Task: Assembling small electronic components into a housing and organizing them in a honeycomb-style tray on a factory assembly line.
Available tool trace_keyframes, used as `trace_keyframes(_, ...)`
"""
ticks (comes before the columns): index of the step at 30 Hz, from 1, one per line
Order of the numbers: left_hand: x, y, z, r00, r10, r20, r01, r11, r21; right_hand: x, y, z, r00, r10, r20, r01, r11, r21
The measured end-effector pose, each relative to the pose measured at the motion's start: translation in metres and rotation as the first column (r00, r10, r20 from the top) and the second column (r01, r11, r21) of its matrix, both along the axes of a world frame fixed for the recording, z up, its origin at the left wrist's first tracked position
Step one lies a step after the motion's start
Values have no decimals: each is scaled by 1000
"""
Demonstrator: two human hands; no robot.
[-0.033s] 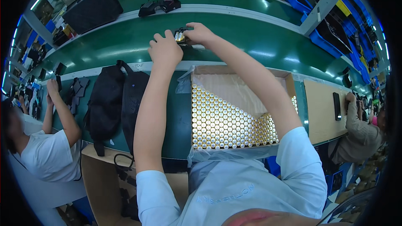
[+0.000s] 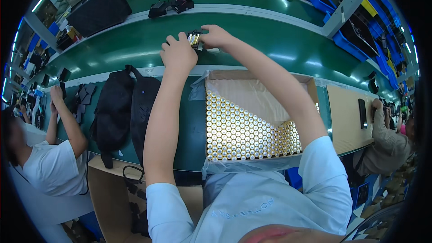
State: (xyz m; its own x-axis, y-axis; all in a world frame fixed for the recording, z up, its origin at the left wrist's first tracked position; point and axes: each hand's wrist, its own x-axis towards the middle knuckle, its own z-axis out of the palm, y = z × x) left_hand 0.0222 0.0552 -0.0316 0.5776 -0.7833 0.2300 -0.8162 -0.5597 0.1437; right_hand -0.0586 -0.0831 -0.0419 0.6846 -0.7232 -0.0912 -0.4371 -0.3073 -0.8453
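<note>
Both of my hands meet at a small black battery case (image 2: 195, 39) over the green bench, with several gold and silver batteries showing in its open side. My left hand (image 2: 178, 53) holds the case from the left, its fingers curled toward it. From the right, my right hand (image 2: 217, 37) grips the other edge, thumb and fingertips close to the batteries; part of its grip is hidden. Nearer to me, below my right forearm, stands a cardboard box (image 2: 310, 91) lined with clear plastic. Many upright batteries (image 2: 238, 130) fill its near and left part in tight rows.
A black backpack (image 2: 118, 112) lies left of my left forearm. Black devices (image 2: 172, 6) sit on the ledge ahead. A cardboard sheet (image 2: 346, 121) with a black phone-like object (image 2: 362, 114) is at right. Co-workers sit on both sides. An open carton (image 2: 108, 198) stands below the bench.
My right hand and forearm have shifted slightly to the right. The case is turned a little, so more of its batteries show. My left hand has barely moved.
</note>
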Motion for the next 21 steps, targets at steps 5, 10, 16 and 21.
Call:
trace_keyframes(5,-3,-2,-16,992,-112,49,115,992,-53,-94,29,57,934,268,-237,-306,942,-137)
trace_keyframes(10,2,-1,-15,983,-184,10,185,982,-29,-203,45,90,812,533,-238,-578,792,-196)
trace_keyframes(16,20,-2,-27,955,-141,259,166,983,-78,-274,52,87,788,591,-173,-615,768,-180)
trace_keyframes(21,4,-10,-10,885,-246,395,367,891,-267,-304,67,64,606,676,-420,-764,641,-72)
